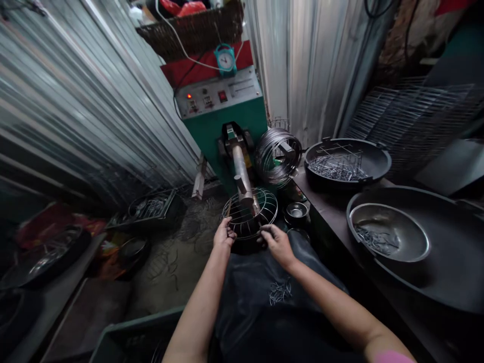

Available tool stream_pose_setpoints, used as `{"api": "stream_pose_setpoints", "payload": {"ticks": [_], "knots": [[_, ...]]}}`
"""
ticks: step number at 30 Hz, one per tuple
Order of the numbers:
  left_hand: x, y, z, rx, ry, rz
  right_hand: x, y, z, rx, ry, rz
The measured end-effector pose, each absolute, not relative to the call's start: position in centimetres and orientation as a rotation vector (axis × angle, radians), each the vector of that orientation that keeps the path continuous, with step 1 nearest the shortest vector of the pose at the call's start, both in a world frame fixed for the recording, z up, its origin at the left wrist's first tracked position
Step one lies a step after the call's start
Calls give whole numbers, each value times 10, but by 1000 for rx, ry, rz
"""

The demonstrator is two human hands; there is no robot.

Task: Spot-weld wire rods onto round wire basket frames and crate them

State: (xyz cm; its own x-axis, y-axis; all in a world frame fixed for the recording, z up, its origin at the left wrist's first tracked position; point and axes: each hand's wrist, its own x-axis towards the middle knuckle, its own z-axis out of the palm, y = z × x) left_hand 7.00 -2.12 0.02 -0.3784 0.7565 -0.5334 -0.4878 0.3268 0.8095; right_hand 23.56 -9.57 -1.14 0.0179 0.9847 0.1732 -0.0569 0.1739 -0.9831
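Observation:
A round wire basket frame [249, 212] sits under the metal arm [242, 171] of a green welding machine [223, 121]. My left hand [224, 236] grips the frame's near left rim, fingers curled on the wires. My right hand [276, 241] pinches the frame's near right rim. A few short wire pieces [280, 291] lie on the dark apron over my lap.
A coil of wire [278, 156] stands right of the machine. On the right bench are a black pan of cut wires [346, 164], a steel bowl [389, 237] in a large black pan, and stacked wire racks [412, 116]. Corrugated metal walls close in left and behind. Trays lie on the floor at left.

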Motion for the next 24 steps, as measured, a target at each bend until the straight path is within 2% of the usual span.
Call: {"api": "stream_pose_setpoints", "payload": {"ticks": [3, 8, 24], "knots": [[75, -22, 1, 253, 1376, 1458, 241, -77, -14, -1050, -1120, 1100], [77, -24, 5, 349, 1344, 1578, 240, -68, -21, -1140, -1367, 1028], [74, -27, 7, 288, 1364, 1594, 237, -66, -17, -1176, -1370, 1165]]}}
